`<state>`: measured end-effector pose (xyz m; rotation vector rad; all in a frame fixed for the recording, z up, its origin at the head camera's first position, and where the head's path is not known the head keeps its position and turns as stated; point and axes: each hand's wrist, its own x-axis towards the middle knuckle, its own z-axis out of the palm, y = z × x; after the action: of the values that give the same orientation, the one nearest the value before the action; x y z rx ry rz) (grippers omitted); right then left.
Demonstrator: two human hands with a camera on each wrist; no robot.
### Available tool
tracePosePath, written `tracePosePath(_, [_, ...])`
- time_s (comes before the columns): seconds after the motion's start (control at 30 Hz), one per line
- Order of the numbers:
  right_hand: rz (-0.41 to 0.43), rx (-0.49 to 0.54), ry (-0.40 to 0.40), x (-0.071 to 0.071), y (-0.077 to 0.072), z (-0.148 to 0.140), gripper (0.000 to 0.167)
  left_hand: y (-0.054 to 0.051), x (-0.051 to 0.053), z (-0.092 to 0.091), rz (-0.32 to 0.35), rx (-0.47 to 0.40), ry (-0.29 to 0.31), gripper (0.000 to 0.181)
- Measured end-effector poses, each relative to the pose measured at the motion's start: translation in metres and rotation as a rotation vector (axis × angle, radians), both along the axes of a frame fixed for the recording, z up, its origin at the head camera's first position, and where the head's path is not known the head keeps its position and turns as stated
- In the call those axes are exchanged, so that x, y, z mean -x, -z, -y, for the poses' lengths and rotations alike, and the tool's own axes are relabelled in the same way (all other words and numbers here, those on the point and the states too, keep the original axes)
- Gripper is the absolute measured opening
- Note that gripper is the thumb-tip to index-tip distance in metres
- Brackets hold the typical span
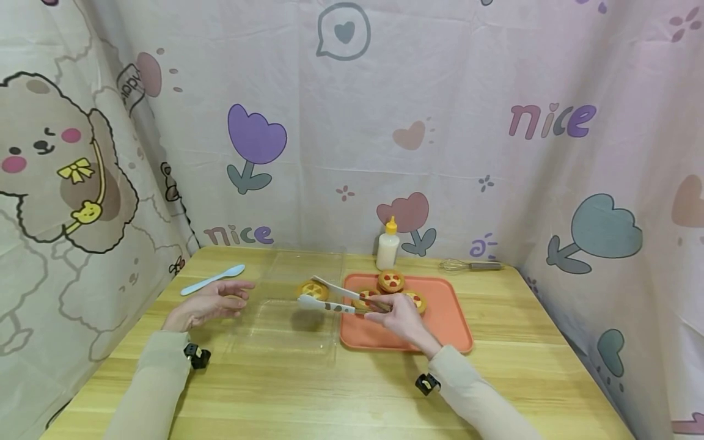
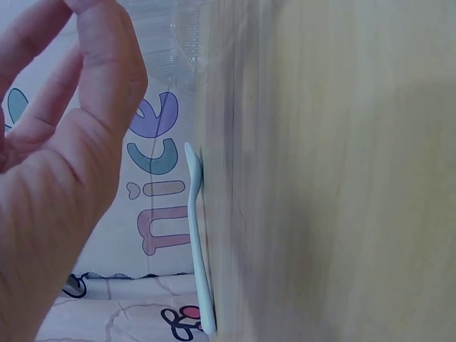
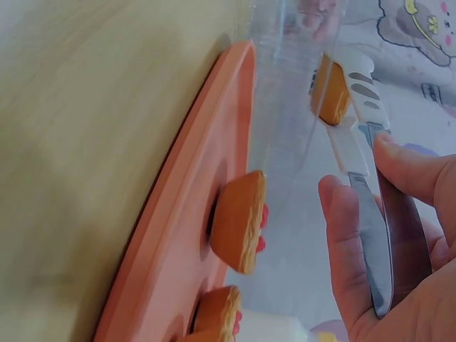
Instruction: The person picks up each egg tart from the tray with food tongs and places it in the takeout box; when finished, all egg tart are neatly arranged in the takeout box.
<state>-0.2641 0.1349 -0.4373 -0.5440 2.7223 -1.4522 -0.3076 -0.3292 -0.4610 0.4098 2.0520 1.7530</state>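
My right hand point(image 1: 398, 318) grips a pair of tongs point(image 1: 341, 307) with metal arms and white slotted heads. A yellow-topped tart point(image 1: 312, 288) sits between the tong heads, over a clear plastic container point(image 1: 291, 349); a shadow lies below it. In the right wrist view, the tart point(image 3: 333, 91) shows its brown side against the tongs. My left hand point(image 1: 211, 304) hovers at the container's left side, fingers loosely bent and holding nothing. Red-dotted tarts point(image 1: 391, 281) rest on an orange tray point(image 1: 445, 324), partly hidden behind the right hand and tongs.
A light-blue spoon point(image 1: 211, 280) lies at the table's back left. Behind the tray stands a squeeze bottle point(image 1: 387, 249) with a yellow cap. A whisk point(image 1: 472, 266) lies at the back right. Printed curtains surround the wooden table point(image 1: 385, 397).
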Motion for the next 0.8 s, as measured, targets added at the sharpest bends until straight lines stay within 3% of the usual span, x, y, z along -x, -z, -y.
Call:
tracePosePath(0.13, [-0.004,-0.015,-0.042,0.004,0.0,0.01,0.038,0.0,0.001,-0.001,-0.01,0.019,-0.001,0.061])
tracePosePath(0.47, [-0.161,-0.155,-0.08,0.009,0.005,0.038,0.033,0.002,-0.001,0.003,-0.006,0.004,-0.007,0.062])
tracePosePath(0.8, [-0.144,-0.18,-0.079,0.012,0.007,0.05,0.035,0.004,0.002,0.001,-0.022,0.015,0.022,0.061])
